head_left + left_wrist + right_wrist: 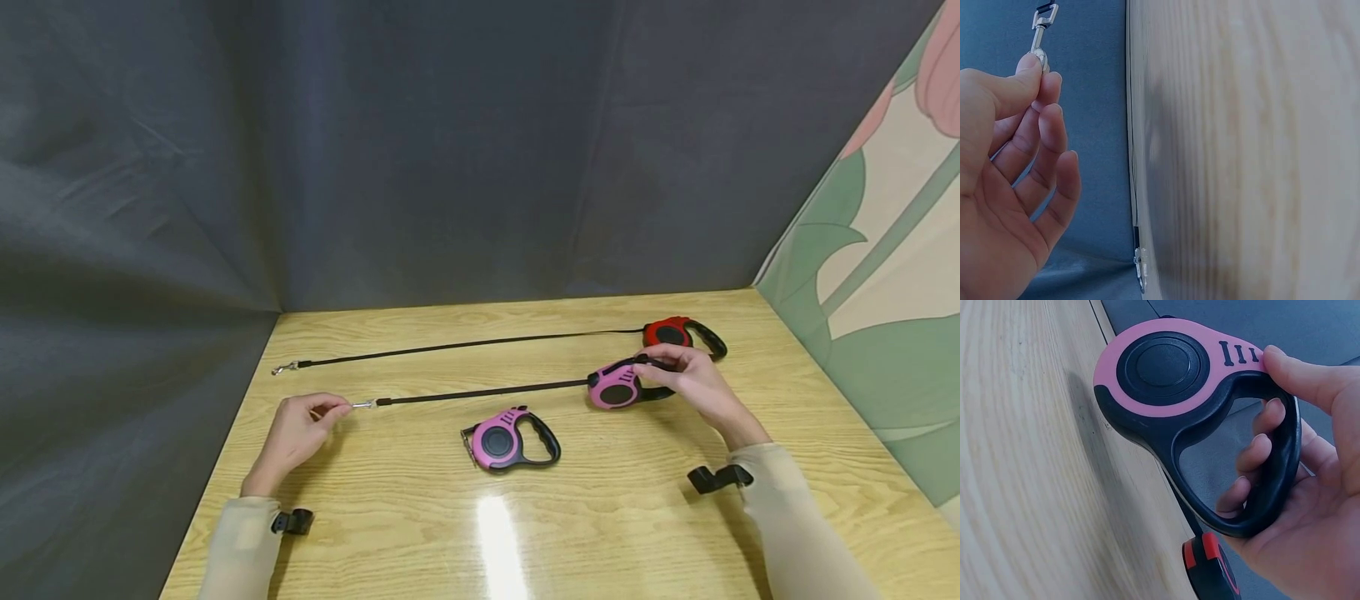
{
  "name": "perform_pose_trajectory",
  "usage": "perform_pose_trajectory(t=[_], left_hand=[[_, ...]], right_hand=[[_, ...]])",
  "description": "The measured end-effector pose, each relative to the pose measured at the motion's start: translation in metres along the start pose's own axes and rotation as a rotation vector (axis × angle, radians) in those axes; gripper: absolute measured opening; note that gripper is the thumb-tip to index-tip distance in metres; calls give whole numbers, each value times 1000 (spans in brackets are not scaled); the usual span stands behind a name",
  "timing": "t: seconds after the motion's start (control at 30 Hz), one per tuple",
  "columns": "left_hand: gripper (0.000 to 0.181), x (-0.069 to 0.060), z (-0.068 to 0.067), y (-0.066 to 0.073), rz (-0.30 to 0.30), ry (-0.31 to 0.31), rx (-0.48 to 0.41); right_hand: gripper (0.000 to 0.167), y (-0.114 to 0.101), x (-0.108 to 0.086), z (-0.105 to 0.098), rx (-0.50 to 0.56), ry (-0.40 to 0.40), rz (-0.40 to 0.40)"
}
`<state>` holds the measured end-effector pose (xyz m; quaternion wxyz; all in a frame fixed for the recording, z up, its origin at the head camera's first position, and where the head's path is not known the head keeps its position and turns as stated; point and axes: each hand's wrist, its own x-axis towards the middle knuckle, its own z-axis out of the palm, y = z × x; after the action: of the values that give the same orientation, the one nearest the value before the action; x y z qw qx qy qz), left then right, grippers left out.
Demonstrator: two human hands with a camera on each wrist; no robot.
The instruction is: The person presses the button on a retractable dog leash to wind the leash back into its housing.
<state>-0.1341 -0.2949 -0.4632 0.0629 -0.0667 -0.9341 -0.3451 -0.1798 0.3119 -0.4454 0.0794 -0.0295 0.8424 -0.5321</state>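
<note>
A pink and black retractable dog leash (613,388) is held by my right hand (692,385), its fingers curled round the black handle in the right wrist view (1282,456). Its black strap (480,392) runs out leftward, stretched straight. At the far end, my left hand (300,429) pinches the silver snap hook (1039,40) between thumb and forefinger. Both hands hold the leash raised off the wooden table. A second pink retractable leash (497,442) lies between the hands, nearer the front, its strap wound in and its clip against the body.
Behind lies a red and black retractable leash (667,333), its strap (465,344) drawn out leftward to a silver hook (285,367). Grey cloth (465,167) hangs along the table's back and left. A flowered panel (892,300) stands at the right of the table (405,533).
</note>
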Motion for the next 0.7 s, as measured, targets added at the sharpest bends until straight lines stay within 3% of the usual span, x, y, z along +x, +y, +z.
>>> perform_pose_trajectory(t=[0.7], left_hand=[[10, 1, 2, 4, 17, 7, 2]], right_hand=[[47, -7, 3, 8, -9, 7, -22]])
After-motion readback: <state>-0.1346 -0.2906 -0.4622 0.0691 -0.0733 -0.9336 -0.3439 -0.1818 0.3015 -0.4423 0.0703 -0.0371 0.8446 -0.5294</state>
